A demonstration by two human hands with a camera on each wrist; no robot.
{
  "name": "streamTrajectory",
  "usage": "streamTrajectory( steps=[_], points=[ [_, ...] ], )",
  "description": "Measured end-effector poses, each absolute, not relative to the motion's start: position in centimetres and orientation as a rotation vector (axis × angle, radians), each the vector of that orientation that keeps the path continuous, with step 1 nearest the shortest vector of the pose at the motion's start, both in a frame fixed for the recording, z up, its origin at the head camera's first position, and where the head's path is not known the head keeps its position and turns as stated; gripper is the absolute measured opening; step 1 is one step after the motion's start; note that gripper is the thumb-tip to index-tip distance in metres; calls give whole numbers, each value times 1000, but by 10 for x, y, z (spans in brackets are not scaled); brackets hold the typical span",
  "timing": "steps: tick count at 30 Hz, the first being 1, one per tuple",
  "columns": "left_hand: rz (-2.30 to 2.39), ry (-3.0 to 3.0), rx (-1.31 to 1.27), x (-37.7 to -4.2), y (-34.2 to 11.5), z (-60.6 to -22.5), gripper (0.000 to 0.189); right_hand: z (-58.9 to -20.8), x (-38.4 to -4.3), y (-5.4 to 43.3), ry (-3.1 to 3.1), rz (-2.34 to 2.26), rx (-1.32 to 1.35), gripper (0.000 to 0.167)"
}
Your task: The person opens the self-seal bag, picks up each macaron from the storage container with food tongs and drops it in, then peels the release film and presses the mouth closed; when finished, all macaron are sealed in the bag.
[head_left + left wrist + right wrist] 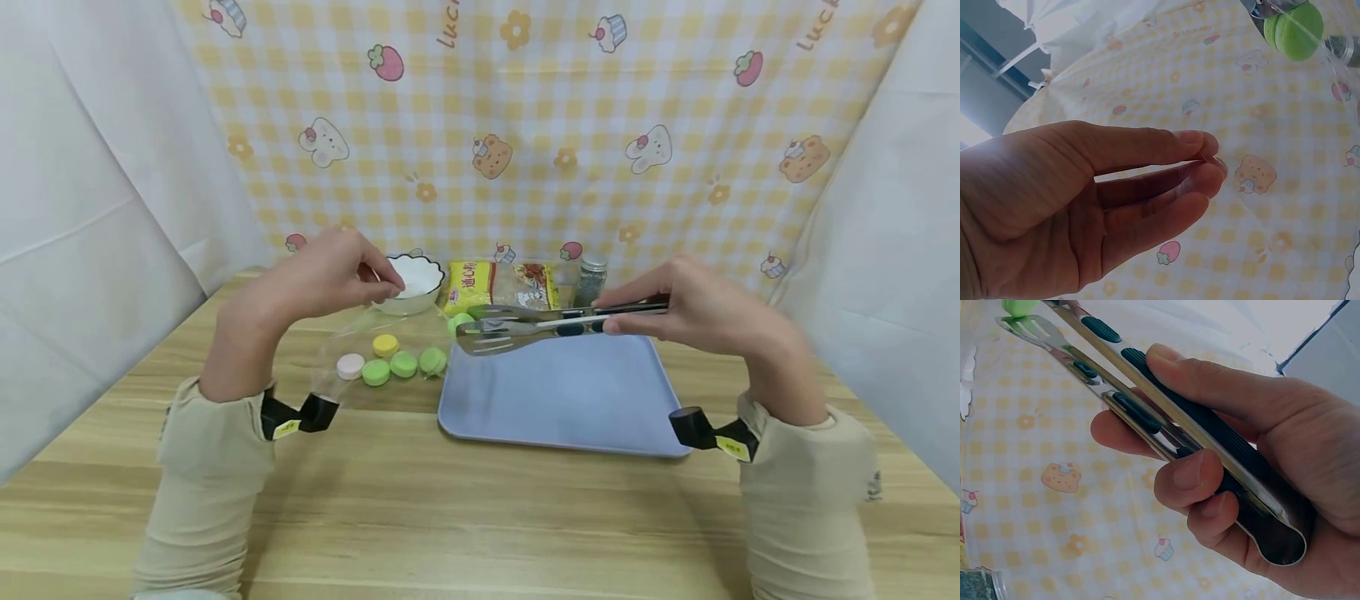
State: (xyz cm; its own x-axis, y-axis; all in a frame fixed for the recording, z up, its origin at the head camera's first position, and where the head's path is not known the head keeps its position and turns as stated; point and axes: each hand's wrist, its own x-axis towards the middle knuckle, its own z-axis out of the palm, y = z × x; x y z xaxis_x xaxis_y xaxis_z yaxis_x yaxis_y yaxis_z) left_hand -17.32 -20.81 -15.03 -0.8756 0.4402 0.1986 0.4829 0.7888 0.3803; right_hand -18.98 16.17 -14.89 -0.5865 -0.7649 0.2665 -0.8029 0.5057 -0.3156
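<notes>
My left hand pinches the edge of a clear plastic bag between thumb and fingertips. My right hand grips a pair of metal tongs with dark grip pads, thumb on one arm and fingers curled round the other. At the slotted ends of the tongs sits a green macaron, beside the bag's film. Below, the clear film overlaps several more macarons: a pale pink one, a yellow one and green ones.
A light blue tray lies on the wooden table, under the tongs. Behind stand a white scalloped bowl, a yellow food packet and a glass spice jar. A checked curtain hangs at the back.
</notes>
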Motion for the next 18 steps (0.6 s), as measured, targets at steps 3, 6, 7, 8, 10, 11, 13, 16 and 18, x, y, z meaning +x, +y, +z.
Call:
streamTrajectory(
  steps=[3,6,7,8,10,11,13,16,18],
  points=[
    [-643,-2870,-746,-173,-207,-150,8,-147,-188,165,-2650,619,1375,21],
    [-635,-2874,-747,-173,-207,-149,8,-146,-187,167,-2675,614,1376,21],
    [-632,-2875,-745,-173,-207,-149,7,-146,-187,167,-2675,606,1380,21],
    [-629,-2875,-744,-173,-207,-149,8,-146,-186,168,-2679,603,1380,21],
    [-627,-2875,-743,-174,-207,-150,8,-145,-185,169,-2694,606,1369,20],
    [-625,-2873,-746,-174,-207,-150,8,-145,-185,170,-2698,602,1365,20],
    [-621,-2871,-746,-174,-207,-150,8,-144,-184,169,-2693,572,1360,20],
    [-616,-2879,-732,-175,-207,-151,7,-146,-184,165,-2690,534,1361,21],
    [-608,-2890,-712,-176,-206,-151,7,-148,-185,160,-2691,525,1372,22]
  ],
)
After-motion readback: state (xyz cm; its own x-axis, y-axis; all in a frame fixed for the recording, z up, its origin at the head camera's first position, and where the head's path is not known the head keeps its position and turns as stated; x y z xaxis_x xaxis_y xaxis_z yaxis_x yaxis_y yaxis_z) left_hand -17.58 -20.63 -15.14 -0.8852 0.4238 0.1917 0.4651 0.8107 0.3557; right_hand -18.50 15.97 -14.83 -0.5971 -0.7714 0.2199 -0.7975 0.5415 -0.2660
